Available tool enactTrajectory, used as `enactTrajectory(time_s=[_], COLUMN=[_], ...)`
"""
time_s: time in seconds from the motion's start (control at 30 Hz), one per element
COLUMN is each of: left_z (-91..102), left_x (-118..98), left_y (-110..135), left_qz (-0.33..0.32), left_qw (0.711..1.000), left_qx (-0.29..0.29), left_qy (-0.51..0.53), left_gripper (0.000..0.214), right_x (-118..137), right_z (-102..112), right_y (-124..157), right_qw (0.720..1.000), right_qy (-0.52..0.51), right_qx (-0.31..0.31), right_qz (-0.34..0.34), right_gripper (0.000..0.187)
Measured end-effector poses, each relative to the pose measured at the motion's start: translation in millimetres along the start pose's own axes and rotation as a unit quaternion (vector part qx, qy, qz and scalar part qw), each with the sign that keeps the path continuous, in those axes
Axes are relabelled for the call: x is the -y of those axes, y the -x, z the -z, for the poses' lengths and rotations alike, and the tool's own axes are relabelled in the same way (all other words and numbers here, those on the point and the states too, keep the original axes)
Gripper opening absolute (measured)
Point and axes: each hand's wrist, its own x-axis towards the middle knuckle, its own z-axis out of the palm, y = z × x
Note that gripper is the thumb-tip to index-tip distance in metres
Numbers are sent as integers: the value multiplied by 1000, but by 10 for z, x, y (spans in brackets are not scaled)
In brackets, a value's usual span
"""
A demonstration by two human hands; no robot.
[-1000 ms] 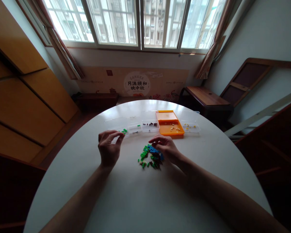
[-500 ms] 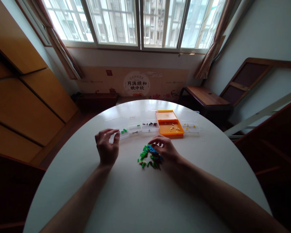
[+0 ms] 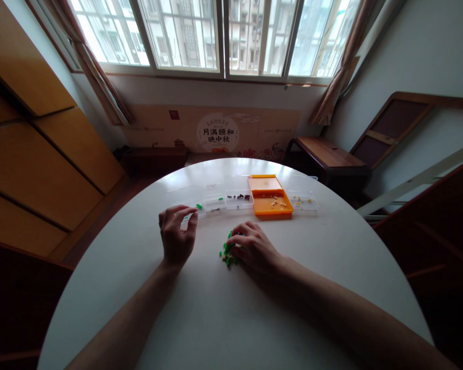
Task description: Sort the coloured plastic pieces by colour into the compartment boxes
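Note:
A pile of small green, blue and dark bricks (image 3: 227,253) lies on the round white table (image 3: 216,318). My right hand (image 3: 254,249) rests on top of the pile with its fingers curled over the bricks, hiding most of them. My left hand (image 3: 176,234) hovers to the left of the pile, thumb and fingers pinched round a small green piece, just in front of a clear box with green bricks (image 3: 195,209).
A row of small clear boxes (image 3: 239,199) and an orange box (image 3: 270,200) with yellow bits stands across the table's far side. Another clear box (image 3: 303,200) is at the right end. Wooden furniture surrounds the table.
My right hand has slid left and down over the pile, covering it. My left hand drew back slightly from the green box and closed its fingers.

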Motion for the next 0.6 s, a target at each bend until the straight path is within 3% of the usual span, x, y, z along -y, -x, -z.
enactTrajectory(time_s=[0.27,0.6], left_z=[-2,59], left_x=[-5,-104], left_y=[3,7], left_qz=[-4,-72], left_qw=[1000,996], left_qx=[7,43], left_qy=[2,5], left_gripper=[12,6], right_x=[-18,-141], right_z=[-13,-3], right_y=[-7,-61], right_qw=[1000,972], right_qy=[2,-171], right_qx=[-17,-97], right_qz=[7,-128], right_gripper=[10,8])
